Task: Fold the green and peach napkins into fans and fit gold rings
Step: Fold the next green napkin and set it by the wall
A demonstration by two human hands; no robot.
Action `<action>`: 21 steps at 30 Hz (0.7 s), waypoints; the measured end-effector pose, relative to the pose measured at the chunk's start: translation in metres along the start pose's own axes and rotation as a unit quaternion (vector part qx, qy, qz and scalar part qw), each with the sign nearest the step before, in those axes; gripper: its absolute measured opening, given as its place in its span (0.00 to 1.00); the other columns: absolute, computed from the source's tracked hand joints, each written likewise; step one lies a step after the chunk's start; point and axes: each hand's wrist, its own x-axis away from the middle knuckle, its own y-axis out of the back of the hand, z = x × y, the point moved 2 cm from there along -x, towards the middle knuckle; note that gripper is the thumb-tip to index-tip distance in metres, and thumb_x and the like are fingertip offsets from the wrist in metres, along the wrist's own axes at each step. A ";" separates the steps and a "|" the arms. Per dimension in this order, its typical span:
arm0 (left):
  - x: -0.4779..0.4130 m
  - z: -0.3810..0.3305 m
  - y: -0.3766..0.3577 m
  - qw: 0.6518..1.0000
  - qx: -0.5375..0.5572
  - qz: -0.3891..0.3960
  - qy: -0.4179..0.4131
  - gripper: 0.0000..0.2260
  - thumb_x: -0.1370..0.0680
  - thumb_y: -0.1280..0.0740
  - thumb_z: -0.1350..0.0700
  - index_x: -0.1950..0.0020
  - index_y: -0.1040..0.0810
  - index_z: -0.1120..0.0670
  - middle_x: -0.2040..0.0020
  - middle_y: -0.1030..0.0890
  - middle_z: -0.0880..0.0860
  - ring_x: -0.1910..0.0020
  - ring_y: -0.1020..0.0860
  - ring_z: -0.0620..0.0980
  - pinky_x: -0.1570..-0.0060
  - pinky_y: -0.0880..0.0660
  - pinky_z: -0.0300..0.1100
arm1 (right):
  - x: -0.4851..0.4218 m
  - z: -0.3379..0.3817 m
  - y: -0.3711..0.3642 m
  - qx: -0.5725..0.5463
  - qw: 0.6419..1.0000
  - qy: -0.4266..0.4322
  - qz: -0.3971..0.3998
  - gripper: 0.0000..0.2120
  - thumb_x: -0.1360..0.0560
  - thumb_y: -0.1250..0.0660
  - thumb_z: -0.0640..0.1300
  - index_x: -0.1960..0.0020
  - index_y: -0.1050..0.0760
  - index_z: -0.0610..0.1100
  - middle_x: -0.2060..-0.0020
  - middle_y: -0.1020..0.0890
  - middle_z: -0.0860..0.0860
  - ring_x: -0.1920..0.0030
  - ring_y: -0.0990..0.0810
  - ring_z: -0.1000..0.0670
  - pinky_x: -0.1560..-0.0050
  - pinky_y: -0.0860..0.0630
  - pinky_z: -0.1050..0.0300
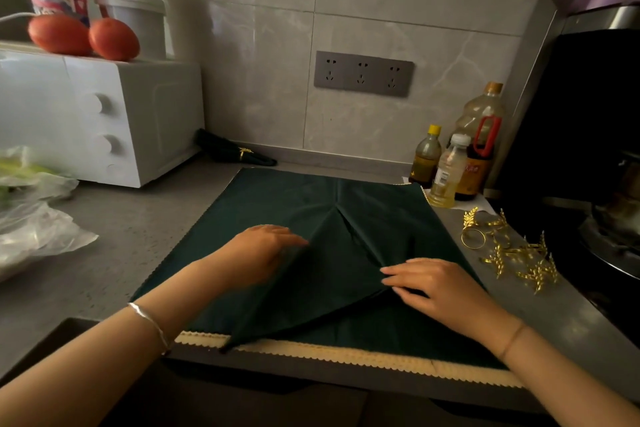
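Note:
A dark green napkin lies spread on the grey counter, with a raised triangular fold at its middle. A peach napkin's scalloped edge shows beneath it along the counter's front. My left hand rests flat on the fold's left side, fingers tucked against the cloth. My right hand pinches the fold's right edge. Several gold leaf-shaped rings lie in a loose pile to the right. A finished green napkin with a gold ring lies by the back wall.
A white microwave with two tomatoes on top stands at back left. Plastic bags sit at the left. Oil bottles stand at back right, next to a black stove. A socket strip is on the tiled wall.

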 end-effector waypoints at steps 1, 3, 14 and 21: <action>-0.002 -0.001 -0.003 0.998 -0.051 0.005 -0.026 0.24 0.19 0.43 0.60 0.26 0.39 0.41 0.25 0.38 0.43 0.25 0.44 0.44 0.27 0.51 0.42 | 0.008 -0.005 -0.001 0.008 1.000 -0.002 -0.006 0.13 0.25 0.40 0.51 0.46 0.19 0.53 0.45 0.19 0.59 0.47 0.20 0.61 0.42 0.32 0.66; -0.004 -0.008 -0.009 0.986 -0.137 0.010 -0.092 0.24 0.19 0.40 0.58 0.26 0.39 0.40 0.25 0.39 0.41 0.25 0.45 0.43 0.27 0.54 0.41 | 0.022 -0.009 -0.001 0.020 1.000 0.013 -0.018 0.15 0.26 0.43 0.52 0.48 0.18 0.53 0.48 0.18 0.59 0.50 0.19 0.62 0.45 0.27 0.66; -0.008 -0.002 -0.010 0.932 -0.197 -0.084 -0.292 0.14 0.31 0.25 0.50 0.45 0.18 0.44 0.49 0.17 0.42 0.50 0.19 0.41 0.49 0.23 0.36 | 0.025 -0.006 -0.010 0.015 0.995 0.091 -0.031 0.16 0.22 0.43 0.53 0.51 0.18 0.48 0.50 0.17 0.55 0.52 0.20 0.59 0.51 0.22 0.64; -0.020 0.014 -0.016 0.976 -0.068 -0.049 -0.202 0.15 0.25 0.42 0.49 0.44 0.19 0.43 0.47 0.18 0.41 0.46 0.22 0.41 0.48 0.26 0.33 | 0.020 -0.009 -0.014 -0.108 0.993 -0.039 -0.039 0.19 0.24 0.44 0.62 0.55 0.20 0.53 0.45 0.23 0.64 0.44 0.26 0.65 0.43 0.30 0.70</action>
